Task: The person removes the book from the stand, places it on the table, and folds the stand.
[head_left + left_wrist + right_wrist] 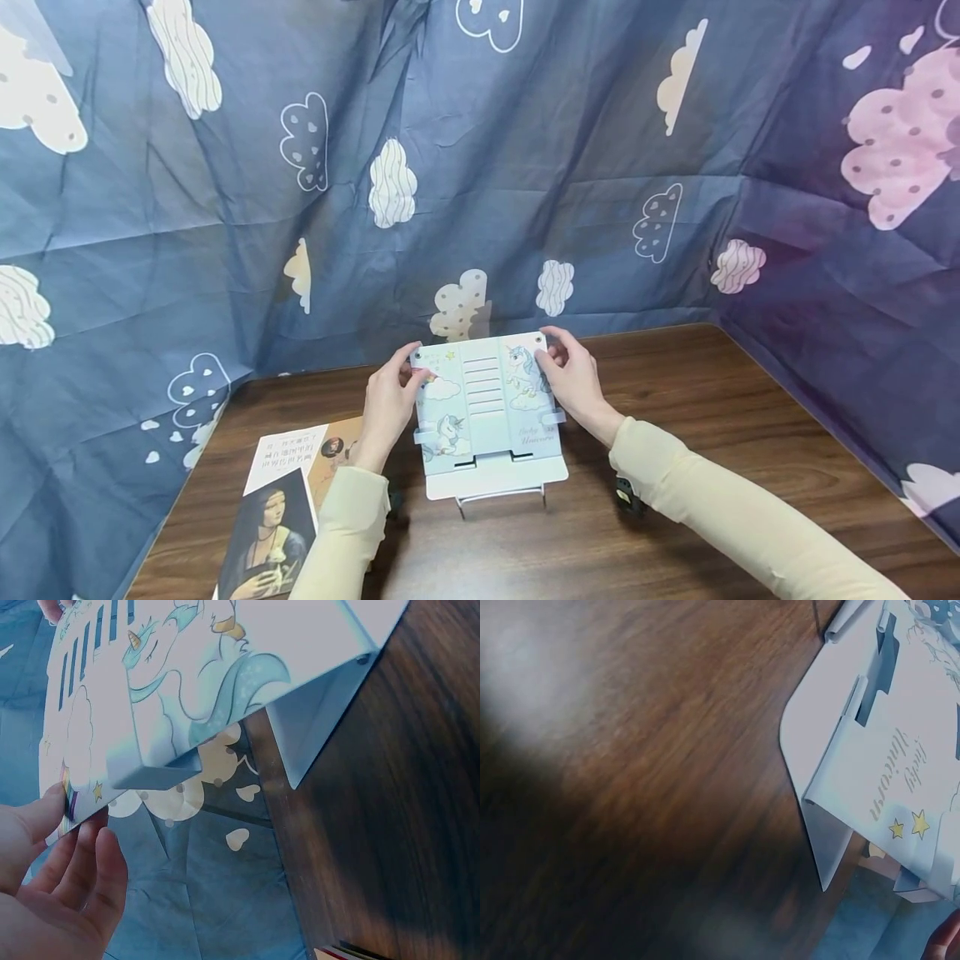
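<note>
A pale blue book stand [486,435] with unicorn prints, slots and a front ledge stands tilted back on the table, a wire piece [501,495] showing under its ledge. My left hand [387,407] pinches its upper left corner, and the left wrist view shows the thumb [46,812] on the printed face with fingers behind. At the upper right corner, my right hand [577,382] grips the panel, thumb in front. Only a bit of that hand [946,939] enters the right wrist view. The stand's rear support is mostly hidden in the head view.
Left of the stand, partly behind my left forearm, lie books [272,529], one with a painted portrait on its cover. The brown wooden table [720,433] extends to the right. A dark blue cloud-patterned curtain [517,150] hangs behind and along the sides.
</note>
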The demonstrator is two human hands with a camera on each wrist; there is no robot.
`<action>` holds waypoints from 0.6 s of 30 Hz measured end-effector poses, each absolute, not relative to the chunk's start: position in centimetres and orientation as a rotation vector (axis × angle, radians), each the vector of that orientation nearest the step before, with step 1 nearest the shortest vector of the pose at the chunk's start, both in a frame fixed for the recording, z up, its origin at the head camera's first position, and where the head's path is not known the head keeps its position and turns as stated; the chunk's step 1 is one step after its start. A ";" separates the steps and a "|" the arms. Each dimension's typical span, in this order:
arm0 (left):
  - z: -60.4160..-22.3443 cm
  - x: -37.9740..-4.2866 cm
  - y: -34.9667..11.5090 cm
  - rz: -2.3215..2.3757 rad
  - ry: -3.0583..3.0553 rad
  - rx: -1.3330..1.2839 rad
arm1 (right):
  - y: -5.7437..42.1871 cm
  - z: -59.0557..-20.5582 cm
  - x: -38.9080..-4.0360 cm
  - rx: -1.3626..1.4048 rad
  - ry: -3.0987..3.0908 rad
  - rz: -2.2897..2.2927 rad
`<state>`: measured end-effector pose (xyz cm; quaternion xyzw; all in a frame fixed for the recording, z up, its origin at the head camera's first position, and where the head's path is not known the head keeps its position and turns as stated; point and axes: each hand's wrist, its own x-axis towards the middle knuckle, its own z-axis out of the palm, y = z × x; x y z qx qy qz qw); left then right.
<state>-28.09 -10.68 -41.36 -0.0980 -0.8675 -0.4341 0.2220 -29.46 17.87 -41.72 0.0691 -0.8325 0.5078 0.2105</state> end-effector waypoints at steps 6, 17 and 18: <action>-41.9 -27.9 -10.6 -1.210 -2.403 -0.278 | 17.8 -41.9 -29.8 0.214 -2.312 1.395; -42.2 -27.7 -10.4 -1.219 -2.368 -0.289 | 18.5 -41.8 -31.2 0.357 -2.360 1.346; -42.2 -27.6 -10.4 -1.223 -2.359 -0.288 | 18.5 -41.6 -31.4 0.367 -2.364 1.343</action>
